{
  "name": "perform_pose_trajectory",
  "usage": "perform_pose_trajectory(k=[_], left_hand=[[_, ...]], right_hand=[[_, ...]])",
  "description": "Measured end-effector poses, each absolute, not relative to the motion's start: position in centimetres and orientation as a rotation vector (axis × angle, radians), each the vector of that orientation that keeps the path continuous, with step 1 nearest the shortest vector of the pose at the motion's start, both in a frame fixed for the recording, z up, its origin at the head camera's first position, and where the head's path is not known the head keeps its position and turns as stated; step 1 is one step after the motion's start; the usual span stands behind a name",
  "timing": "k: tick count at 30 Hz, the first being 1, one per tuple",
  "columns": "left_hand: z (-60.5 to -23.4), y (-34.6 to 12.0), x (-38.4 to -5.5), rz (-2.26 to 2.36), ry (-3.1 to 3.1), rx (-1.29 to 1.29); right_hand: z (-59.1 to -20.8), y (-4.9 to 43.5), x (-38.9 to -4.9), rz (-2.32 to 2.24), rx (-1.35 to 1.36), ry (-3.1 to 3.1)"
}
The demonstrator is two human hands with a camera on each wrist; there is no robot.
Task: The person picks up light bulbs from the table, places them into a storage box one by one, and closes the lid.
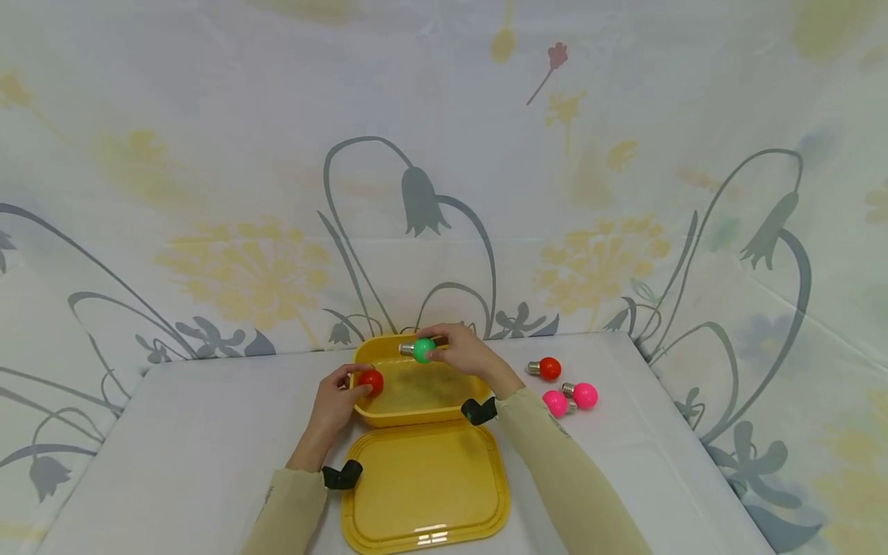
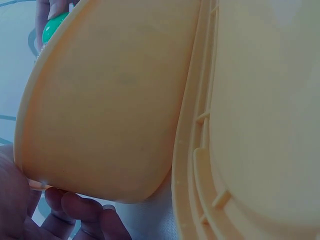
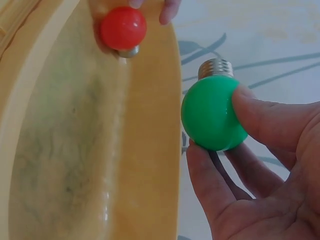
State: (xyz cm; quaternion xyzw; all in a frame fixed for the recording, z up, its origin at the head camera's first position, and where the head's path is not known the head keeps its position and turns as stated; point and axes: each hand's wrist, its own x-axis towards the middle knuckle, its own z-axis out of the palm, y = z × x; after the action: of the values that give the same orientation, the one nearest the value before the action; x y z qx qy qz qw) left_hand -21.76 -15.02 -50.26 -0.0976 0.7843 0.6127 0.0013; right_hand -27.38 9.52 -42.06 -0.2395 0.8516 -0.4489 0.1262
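Note:
My left hand [image 1: 335, 397] reaches over the left end of a yellow plastic box [image 1: 416, 420], its thumb and a finger at a round red light bulb [image 1: 371, 381] inside. The right wrist view shows this red bulb [image 3: 124, 28] by the box's end wall, fingertips at its top. In the left wrist view the other fingers [image 2: 85, 207] curl below the outside of that end, and the red bulb is hidden. Over the far side of the box, my right hand [image 1: 466, 352] pinches a green light bulb [image 3: 212, 112] by its globe, metal screw base pointing away from the palm.
A yellow lid [image 1: 426, 489] lies on the white table in front of the box. To the right lie another red bulb [image 1: 549, 368] and two pink bulbs, a farther one [image 1: 586, 395] and a nearer one [image 1: 554, 402] close to the right sleeve. A flower-patterned cloth [image 1: 444, 193] hangs behind.

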Motion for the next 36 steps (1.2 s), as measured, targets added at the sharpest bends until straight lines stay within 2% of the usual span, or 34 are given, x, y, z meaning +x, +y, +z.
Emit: perform_pose_trajectory(k=[36], left_hand=[[-50.0,-14.8,-21.5,1.894,2.488,-0.323]], right_hand=[[-44.1,8.4,-28.9,-1.211,-0.645,2.523]])
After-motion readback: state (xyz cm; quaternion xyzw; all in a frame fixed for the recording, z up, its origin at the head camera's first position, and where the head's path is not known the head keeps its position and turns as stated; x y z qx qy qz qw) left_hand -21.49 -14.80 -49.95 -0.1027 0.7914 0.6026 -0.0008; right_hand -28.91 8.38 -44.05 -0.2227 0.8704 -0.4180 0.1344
